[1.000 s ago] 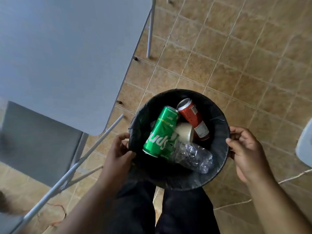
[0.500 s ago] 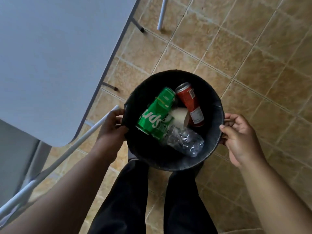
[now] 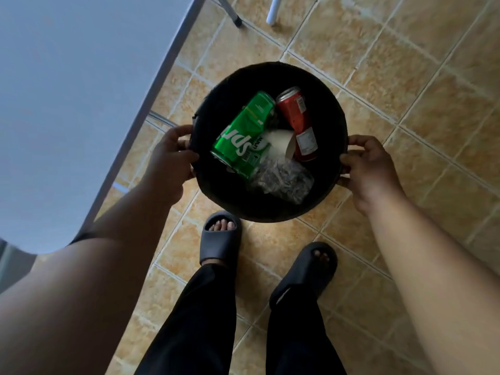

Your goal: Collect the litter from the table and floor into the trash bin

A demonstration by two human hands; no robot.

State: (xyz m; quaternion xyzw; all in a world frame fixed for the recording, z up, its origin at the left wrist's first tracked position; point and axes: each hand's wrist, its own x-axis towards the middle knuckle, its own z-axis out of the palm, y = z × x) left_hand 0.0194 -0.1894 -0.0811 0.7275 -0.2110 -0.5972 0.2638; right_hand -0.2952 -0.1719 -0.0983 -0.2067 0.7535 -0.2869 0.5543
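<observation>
Scene: While a person stands on the tiled floor [image 3: 422, 85] beside a pale tabletop [image 3: 81, 90], both hands grasp a round black trash bin [image 3: 270, 212] at opposite sides of its rim.
Left hand: the left hand [image 3: 169, 161] is closed on the bin's left rim, thumb inside the edge, fingers curled around the outside.
Right hand: the right hand [image 3: 370, 169] clasps the right rim the same way — thumb on top, fingers wrapped under the lip.
Bin position: held between the two hands, in front of the person's feet and just right of the tabletop's edge; whether its base touches the floor cannot be told.
Bin look: dark inside and out, opening facing up to the camera.
Contents: a green soda can [image 3: 243, 133] lies tilted at left, a red can [image 3: 297, 123] beside it at right, a white paper cup [image 3: 280, 143] between them, and a crumpled clear plastic bottle [image 3: 281, 180] in front — all lying touching in one heap.
Below: dark slide sandals [image 3: 220, 239] and black trousers [image 3: 194, 326].
Background: chair or table legs [image 3: 273, 12] at the top edge.
</observation>
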